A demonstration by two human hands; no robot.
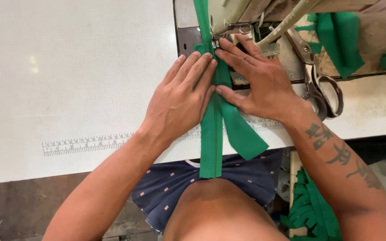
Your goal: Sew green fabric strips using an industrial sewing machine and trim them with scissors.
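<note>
A long green fabric strip (211, 138) runs from the table's front edge up under the presser foot (222, 39) of a sewing machine (228, 11). A second green strip (244, 131) fans off to the right beneath it. My left hand (182, 100) lies flat on the left side of the strip, fingertips close to the presser foot. My right hand (258, 80) presses the strip from the right, fingers spread, thumb on the fabric. Both hands hold the fabric flat against the table; neither grips anything.
A white table (77, 76) carries a printed ruler (88, 143) near its front edge. Scissors (318, 89) lie just right of my right hand. More green fabric pieces (340, 35) sit at the back right, and a pile of green strips (311, 209) lies below the table's right side.
</note>
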